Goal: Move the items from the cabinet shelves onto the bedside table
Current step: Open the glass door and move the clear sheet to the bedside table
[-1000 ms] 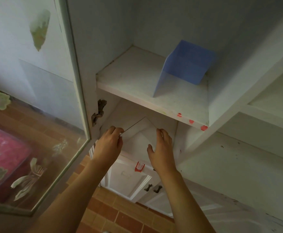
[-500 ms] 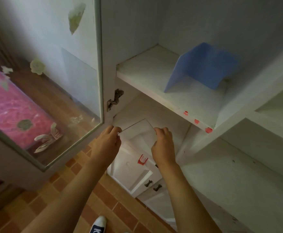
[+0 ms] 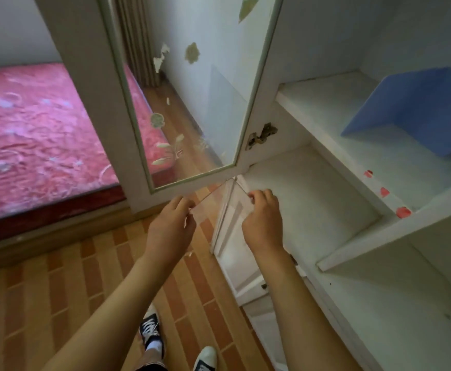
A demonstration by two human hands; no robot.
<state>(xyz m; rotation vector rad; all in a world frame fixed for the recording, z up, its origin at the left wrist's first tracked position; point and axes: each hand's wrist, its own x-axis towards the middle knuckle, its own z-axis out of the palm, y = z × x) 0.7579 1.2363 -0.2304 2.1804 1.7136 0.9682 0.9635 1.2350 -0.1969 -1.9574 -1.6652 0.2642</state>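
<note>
A clear, thin transparent sheet (image 3: 220,198) hangs between my two hands, just outside the cabinet's lower shelf (image 3: 307,199). My left hand (image 3: 169,228) pinches its left edge and my right hand (image 3: 263,219) pinches its right edge. A folded blue sheet (image 3: 417,108) stands on the upper shelf (image 3: 334,103) at the right. The bedside table is not in view.
The glass cabinet door (image 3: 192,89) stands open right above and behind my hands. A bed with a pink cover (image 3: 39,135) lies at the left. Brick-pattern floor (image 3: 58,290) and my shoes (image 3: 152,328) are below. Lower cabinet doors (image 3: 243,266) sit under the shelf.
Both hands have drawn the clear sheet out of the lower shelf toward the left. The view has turned left, bringing the bed and floor into sight.
</note>
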